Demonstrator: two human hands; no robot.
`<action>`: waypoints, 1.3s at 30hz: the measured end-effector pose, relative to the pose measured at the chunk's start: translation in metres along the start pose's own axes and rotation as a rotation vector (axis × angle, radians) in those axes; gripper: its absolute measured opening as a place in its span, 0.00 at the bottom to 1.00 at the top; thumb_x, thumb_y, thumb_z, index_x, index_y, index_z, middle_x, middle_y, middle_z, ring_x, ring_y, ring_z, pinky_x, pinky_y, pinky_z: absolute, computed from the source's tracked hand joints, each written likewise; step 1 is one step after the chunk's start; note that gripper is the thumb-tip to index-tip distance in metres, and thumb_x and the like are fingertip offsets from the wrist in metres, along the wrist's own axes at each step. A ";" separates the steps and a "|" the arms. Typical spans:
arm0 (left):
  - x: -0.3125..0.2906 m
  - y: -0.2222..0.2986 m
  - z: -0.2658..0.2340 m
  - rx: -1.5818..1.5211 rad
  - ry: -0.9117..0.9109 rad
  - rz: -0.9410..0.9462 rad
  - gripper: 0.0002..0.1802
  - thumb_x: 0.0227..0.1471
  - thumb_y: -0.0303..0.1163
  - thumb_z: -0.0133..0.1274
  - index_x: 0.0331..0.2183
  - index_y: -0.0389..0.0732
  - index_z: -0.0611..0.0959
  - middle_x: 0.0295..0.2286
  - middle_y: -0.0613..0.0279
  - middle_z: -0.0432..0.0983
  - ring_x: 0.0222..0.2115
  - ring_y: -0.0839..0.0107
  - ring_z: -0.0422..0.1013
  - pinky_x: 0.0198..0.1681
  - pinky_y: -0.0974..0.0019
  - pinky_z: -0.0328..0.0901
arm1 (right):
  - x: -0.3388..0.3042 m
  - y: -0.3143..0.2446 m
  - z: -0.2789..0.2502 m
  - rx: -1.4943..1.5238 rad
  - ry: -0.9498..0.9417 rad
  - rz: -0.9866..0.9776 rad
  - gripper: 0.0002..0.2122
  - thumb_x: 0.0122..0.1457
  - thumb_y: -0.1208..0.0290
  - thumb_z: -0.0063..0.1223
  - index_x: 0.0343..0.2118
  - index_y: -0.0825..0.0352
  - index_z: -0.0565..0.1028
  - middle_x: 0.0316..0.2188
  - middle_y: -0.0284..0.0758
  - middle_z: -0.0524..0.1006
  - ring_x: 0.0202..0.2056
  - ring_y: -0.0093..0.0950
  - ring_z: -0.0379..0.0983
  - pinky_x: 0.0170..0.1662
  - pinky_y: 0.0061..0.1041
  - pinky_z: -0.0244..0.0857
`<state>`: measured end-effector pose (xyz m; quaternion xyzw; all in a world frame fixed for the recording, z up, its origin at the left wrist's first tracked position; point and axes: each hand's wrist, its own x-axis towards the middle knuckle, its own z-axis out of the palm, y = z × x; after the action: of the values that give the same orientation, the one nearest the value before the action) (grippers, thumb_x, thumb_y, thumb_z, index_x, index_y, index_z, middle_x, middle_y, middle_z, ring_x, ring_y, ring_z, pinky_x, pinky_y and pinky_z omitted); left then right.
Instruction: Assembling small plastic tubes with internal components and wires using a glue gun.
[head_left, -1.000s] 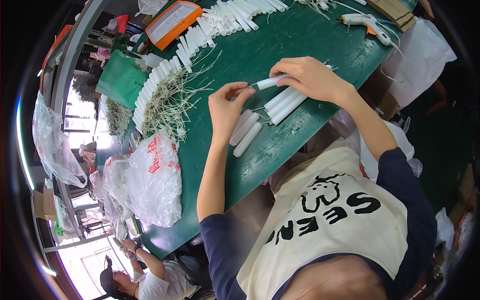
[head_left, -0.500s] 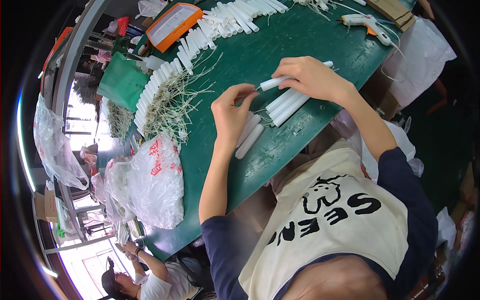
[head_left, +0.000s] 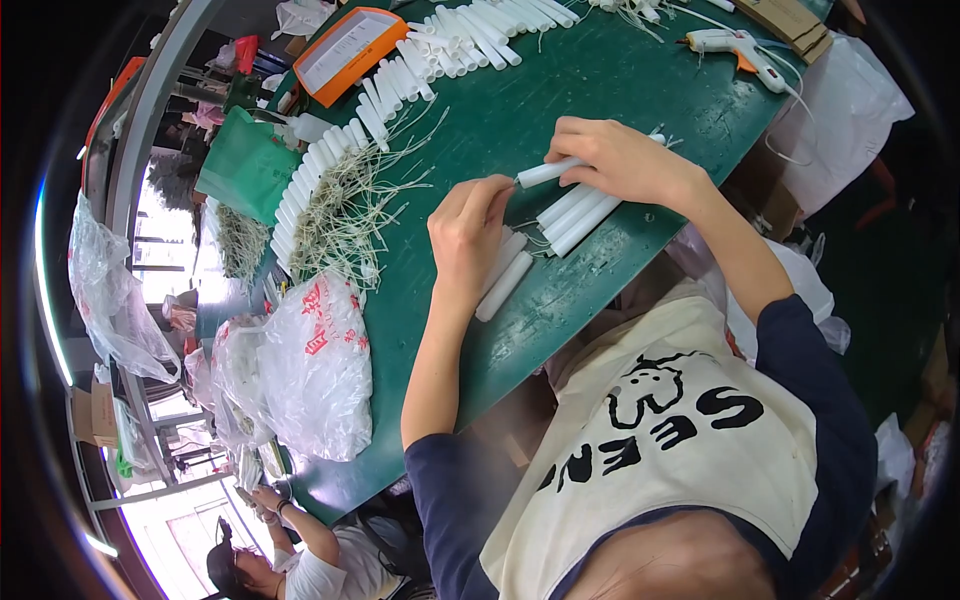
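My right hand (head_left: 622, 162) grips a white plastic tube (head_left: 546, 173) over the green table, its fingers wrapped round the tube's right part. At the tube's left end, the fingertips of my left hand (head_left: 465, 235) are pinched together on what looks like a thin pale cord, mostly hidden by the fingers. Below my right hand several white tubes (head_left: 582, 222) lie side by side, with thin cords sticking out of their ends. Two more white tubes (head_left: 507, 284) lie beside my left wrist, one of them partly hidden by it.
A row of tubes (head_left: 287, 215) with a tangle of pale cords (head_left: 335, 215) stands at the left. More tubes (head_left: 465, 40) are heaped behind, by an orange box (head_left: 350, 55). A glue gun (head_left: 735, 50) lies far right; plastic bags (head_left: 315, 365) lie left. Another person (head_left: 320, 560) sits lower left.
My left fingertips have closed in to the tube's left end, covering the small gap seen before. My right hand has shifted slightly down with the tube.
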<state>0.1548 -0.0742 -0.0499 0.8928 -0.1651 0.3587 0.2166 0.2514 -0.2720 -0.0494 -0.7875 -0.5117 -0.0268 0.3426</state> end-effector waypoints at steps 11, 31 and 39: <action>-0.002 -0.007 -0.003 0.080 -0.013 0.114 0.09 0.37 0.19 0.60 0.26 0.39 0.79 0.23 0.62 0.77 0.23 0.67 0.74 0.25 0.69 0.67 | 0.002 -0.011 -0.003 0.026 -0.038 0.046 0.08 0.53 0.73 0.51 0.35 0.67 0.69 0.29 0.38 0.75 0.34 0.39 0.72 0.37 0.35 0.63; 0.000 -0.003 -0.005 0.115 0.057 0.179 0.10 0.36 0.17 0.60 0.25 0.39 0.78 0.25 0.63 0.78 0.27 0.68 0.75 0.28 0.71 0.68 | -0.002 -0.012 0.000 0.051 0.026 0.038 0.09 0.51 0.74 0.52 0.34 0.68 0.68 0.32 0.38 0.74 0.34 0.38 0.71 0.37 0.34 0.63; 0.001 -0.001 -0.005 0.156 0.047 0.209 0.10 0.36 0.17 0.59 0.25 0.39 0.78 0.25 0.62 0.77 0.27 0.68 0.75 0.27 0.70 0.68 | 0.003 -0.021 0.001 0.002 -0.070 0.189 0.08 0.55 0.70 0.48 0.36 0.67 0.68 0.27 0.39 0.75 0.29 0.40 0.72 0.34 0.35 0.64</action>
<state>0.1528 -0.0713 -0.0464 0.8762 -0.2237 0.4120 0.1118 0.2350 -0.2640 -0.0379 -0.8323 -0.4468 0.0337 0.3263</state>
